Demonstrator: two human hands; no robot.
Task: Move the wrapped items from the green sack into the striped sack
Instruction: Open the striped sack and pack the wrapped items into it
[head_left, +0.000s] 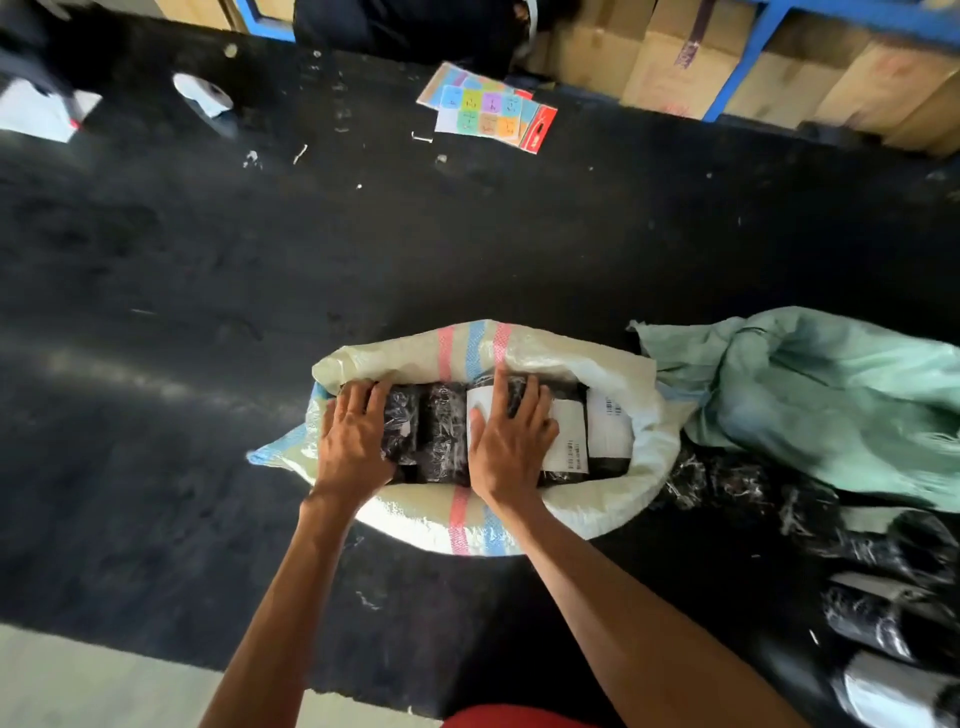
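The head camera looks steeply down from close above the striped sack (467, 358) (wide-angle, edges curved), facing the blue rack (744, 57) beyond it.

Open-mouthed striped sack (467, 343), white with pink and blue bands, packed with black wrapped parcels (441, 431), some white-labelled. Crumpled green sack (831, 395) just right of it, loose parcels (883, 561) lying nearer, beside it.
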